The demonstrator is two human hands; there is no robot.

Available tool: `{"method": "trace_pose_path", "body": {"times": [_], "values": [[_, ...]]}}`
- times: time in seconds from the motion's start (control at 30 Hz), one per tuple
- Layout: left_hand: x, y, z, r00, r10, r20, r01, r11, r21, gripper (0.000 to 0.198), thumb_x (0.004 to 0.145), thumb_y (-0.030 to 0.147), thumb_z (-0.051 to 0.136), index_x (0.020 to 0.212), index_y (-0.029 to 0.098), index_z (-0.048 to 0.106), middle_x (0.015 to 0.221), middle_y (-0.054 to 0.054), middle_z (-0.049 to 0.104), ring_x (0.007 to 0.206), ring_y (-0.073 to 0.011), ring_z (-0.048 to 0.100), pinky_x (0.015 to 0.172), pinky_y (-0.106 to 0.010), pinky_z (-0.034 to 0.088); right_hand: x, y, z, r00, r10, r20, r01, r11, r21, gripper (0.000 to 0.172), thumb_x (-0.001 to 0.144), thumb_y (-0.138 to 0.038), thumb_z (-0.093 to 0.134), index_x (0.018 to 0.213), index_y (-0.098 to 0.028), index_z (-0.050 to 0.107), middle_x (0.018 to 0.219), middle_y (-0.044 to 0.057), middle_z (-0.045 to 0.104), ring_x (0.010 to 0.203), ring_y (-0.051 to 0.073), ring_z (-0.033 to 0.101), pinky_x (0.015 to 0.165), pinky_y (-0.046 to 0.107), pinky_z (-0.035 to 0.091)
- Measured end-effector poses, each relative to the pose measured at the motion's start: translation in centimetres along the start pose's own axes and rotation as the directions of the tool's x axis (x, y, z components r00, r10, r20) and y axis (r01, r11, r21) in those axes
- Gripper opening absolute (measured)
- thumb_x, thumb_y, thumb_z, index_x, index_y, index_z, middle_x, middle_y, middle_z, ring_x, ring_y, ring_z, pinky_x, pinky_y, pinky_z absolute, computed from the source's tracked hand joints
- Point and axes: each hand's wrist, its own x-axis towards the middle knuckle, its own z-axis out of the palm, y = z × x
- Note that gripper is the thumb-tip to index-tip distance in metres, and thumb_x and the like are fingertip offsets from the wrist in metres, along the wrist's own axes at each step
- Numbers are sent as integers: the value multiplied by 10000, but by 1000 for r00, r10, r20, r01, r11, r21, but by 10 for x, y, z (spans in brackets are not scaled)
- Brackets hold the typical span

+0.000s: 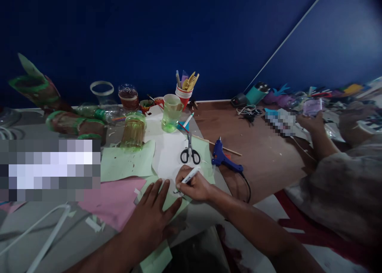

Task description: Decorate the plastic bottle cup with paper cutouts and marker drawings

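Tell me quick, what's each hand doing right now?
Left hand: open, flat on the green paper.
Right hand: closed on a marker, tip down at the paper.

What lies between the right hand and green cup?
Scissors, on white paper, lie between the right hand, which holds a marker, and the cup; head view.

A deep blue painted wall (149, 34) rises well beyond the grip of the right hand (195, 187), crossed up and to the right of it by a thin pale slanting line (286, 38). A flat grey tabletop (36, 229) lies under and left of the grip. A brown wood-grain surface (262, 153) spreads just right of it in dim light.
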Motion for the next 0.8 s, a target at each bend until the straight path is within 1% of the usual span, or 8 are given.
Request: {"method": "trace_pose_path", "body": {"times": [0.1, 0.2, 0.43, 0.5, 0.57, 0.67, 0.73, 0.8], "values": [[0, -1, -1, 1000, 5, -18, -5, 1000, 0, 778, 699, 471, 703, 1383, 382, 342, 1528, -169, 197, 1369, -453, 172, 1026, -634, 251, 0, 1, 0, 1000, 12, 0, -12, 1000, 4, 106, 732, -163, 532, 630, -176, 559, 594, -2, 564, 621, 136, 496, 632, 258, 398], [0, -1, -2, 1000, 1, -13, -1, 1000, -4, 769, 693, 472, 708, 1374, 383, 361, 1527, -166, 202, 1364, -458, 185, 1022, -633, 261, -1, 2, 0, 999, 33, -31, -33, 999, -9, 98, 727, -153, 528, 633, -174, 551, 602, -6, 546, 608, 129, 492, 621, 252, 393], [3, 1, -8, 998, -9, 56, 10, 1000, -18, 747, 689, 457, 714, 1360, 369, 397, 1529, -160, 209, 1361, -461, 192, 1013, -645, 266, -1, 2, 1, 998, 48, -29, -50, 998, -47, 86, 746, -161, 531, 663, -176, 547, 632, 2, 545, 633, 138, 502, 623, 256, 399], [3, 1, -8, 998, -11, 60, 12, 1000, -18, 753, 683, 449, 722, 1359, 366, 401, 1525, -164, 219, 1360, -463, 193, 1013, -646, 265, -1, 1, 1, 998, 60, -22, -61, 998, -23, 85, 742, -163, 538, 659, -176, 547, 620, -1, 538, 622, 136, 496, 612, 253, 397], [3, 1, -8, 999, -18, 50, 19, 1000, -15, 746, 686, 441, 721, 1358, 368, 403, 1529, -156, 211, 1365, -456, 188, 1020, -641, 261, -1, 1, 1, 996, 90, -27, -89, 995, 47, 84, 739, -169, 536, 656, -172, 548, 609, -4, 531, 598, 128, 490, 580, 242, 393], [3, 1, -9, 999, -21, 50, 22, 1000, -17, 732, 693, 440, 716, 1353, 378, 406, 1536, -142, 198, 1365, -448, 199, 1020, -635, 271, 0, 0, -1, 983, 155, -97, -137, 976, 170, 88, 726, -173, 520, 641, -169, 540, 593, -11, 518, 554, 112, 471, 528, 224, 376], [4, 2, -10, 998, -18, 58, 19, 1000, -21, 721, 698, 436, 714, 1350, 380, 411, 1533, -144, 207, 1358, -451, 217, 1012, -634, 284, 0, 0, -2, 975, 170, -143, -143, 972, 187, 95, 719, -173, 516, 626, -170, 533, 585, -14, 512, 550, 109, 466, 527, 224, 375], [4, 2, -12, 998, -19, 58, 20, 1000, -23, 705, 708, 438, 705, 1349, 378, 416, 1529, -149, 215, 1354, -453, 225, 1008, -635, 289, 1, 0, -3, 979, 155, -135, -134, 978, 158, 103, 722, -175, 519, 620, -173, 529, 578, -13, 516, 563, 114, 473, 540, 229, 381]]}}
